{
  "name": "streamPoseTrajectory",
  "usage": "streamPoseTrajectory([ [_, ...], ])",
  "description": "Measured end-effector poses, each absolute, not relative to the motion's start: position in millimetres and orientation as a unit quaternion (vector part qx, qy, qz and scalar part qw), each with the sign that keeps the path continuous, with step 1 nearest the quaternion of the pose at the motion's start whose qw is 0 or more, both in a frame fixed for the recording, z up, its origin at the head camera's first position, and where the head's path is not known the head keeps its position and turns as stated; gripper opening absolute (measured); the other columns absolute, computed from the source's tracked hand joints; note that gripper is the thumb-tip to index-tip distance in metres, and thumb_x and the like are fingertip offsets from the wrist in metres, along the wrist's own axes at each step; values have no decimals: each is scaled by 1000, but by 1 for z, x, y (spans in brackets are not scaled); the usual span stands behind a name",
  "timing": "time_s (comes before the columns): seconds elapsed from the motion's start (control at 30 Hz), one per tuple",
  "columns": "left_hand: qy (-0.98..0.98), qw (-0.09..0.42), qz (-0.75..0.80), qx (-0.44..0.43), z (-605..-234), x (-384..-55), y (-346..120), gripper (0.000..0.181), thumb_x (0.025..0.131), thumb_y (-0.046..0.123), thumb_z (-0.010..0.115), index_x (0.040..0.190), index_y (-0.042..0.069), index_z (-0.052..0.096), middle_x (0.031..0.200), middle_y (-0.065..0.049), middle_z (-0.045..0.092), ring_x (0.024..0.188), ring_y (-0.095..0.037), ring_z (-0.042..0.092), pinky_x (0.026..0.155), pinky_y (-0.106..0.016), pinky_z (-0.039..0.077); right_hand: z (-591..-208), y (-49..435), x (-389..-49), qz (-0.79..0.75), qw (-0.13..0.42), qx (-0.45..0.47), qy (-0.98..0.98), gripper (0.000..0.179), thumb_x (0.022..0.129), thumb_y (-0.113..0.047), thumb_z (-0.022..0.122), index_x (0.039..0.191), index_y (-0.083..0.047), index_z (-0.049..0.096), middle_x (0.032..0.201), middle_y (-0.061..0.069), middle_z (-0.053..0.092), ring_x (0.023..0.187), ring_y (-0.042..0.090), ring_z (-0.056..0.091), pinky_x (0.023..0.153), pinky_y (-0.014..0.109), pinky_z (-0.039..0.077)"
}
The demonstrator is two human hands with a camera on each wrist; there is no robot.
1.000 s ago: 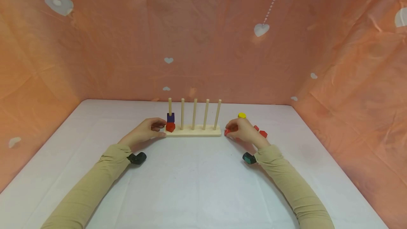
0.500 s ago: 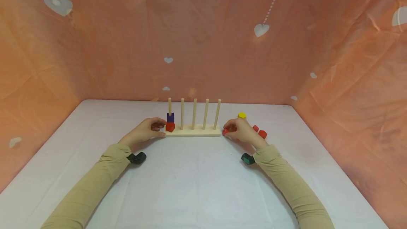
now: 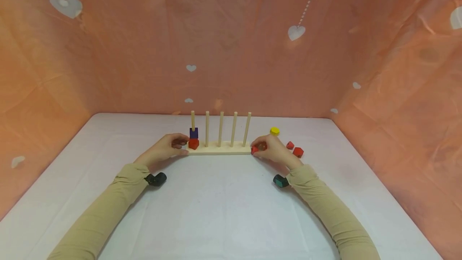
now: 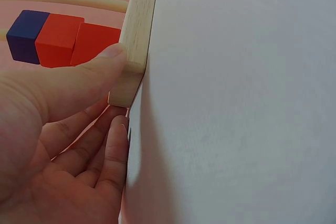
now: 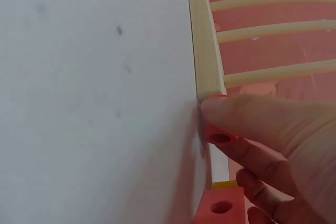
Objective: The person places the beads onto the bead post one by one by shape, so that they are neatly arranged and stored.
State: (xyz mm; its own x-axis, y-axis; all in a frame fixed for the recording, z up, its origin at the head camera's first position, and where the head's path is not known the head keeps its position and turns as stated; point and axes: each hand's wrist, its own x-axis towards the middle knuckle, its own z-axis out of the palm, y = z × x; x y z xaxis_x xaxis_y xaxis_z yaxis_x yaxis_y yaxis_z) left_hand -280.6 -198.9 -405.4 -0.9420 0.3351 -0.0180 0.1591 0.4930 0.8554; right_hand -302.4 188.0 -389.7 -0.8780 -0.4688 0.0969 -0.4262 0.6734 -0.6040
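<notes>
A pale wooden peg rack (image 3: pixel 219 151) with several upright pegs stands in the middle of the table. Red blocks (image 3: pixel 193 144) and a dark blue block (image 3: pixel 193 133) are stacked on its leftmost peg; the left wrist view shows two red ones. My left hand (image 3: pixel 166 147) holds the rack's left end, with the thumb (image 4: pixel 100 72) on the base and the fingers behind it. Beside the right end, my right hand (image 3: pixel 274 149) pinches a red bead (image 5: pixel 220 138) between thumb and fingers, its hole visible. The bead is partly hidden by the thumb.
To the right of my right hand lie a small red bead (image 3: pixel 290 145) and a larger red block (image 3: pixel 298 152). A yellow block (image 3: pixel 274 131) is farther back. A pink cloth with hearts hangs behind the white table (image 3: pixel 223 212).
My right hand has shifted slightly left with the red bead, up to the rack's right end. My left hand stays in place on the rack.
</notes>
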Motion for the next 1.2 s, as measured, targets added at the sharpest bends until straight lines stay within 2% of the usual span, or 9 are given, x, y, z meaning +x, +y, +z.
streamPoseTrajectory([
  [0.37, 858, 92, 484, 147, -403, -280, -198, 55, 85, 16, 73, 132, 0, 49, 130, -19, 52, 116, -34, 50, 100, -45, 39, -388, 186, -303, -331, 35, -234, 914, 29, 79, -10, 79, 106, -9, 68, 101, 3, 63, 90, 22, 52, 79, 31, 47],
  [0.7, 855, 100, 489, 140, -403, -281, -200, 57, 85, 19, 74, 133, 1, 48, 133, -19, 49, 117, -34, 49, 101, -46, 38, -391, 189, -305, -334, 26, -243, 910, 29, 82, -10, 76, 110, -7, 70, 109, 5, 66, 94, 22, 54, 85, 36, 46],
  [1.03, 858, 95, 484, 145, -405, -280, -200, 55, 85, 16, 73, 132, 0, 49, 131, -19, 51, 116, -34, 50, 101, -46, 38, -391, 189, -303, -337, 32, -252, 907, 26, 83, -12, 75, 108, -8, 69, 108, 4, 66, 99, 23, 53, 92, 41, 44],
  [1.2, 855, 97, 489, 144, -407, -281, -200, 57, 85, 17, 73, 133, 0, 48, 132, -19, 50, 117, -34, 49, 101, -46, 38, -393, 189, -304, -350, 30, -246, 903, 24, 82, -10, 75, 105, -10, 68, 104, 3, 66, 94, 23, 54, 87, 39, 46],
])
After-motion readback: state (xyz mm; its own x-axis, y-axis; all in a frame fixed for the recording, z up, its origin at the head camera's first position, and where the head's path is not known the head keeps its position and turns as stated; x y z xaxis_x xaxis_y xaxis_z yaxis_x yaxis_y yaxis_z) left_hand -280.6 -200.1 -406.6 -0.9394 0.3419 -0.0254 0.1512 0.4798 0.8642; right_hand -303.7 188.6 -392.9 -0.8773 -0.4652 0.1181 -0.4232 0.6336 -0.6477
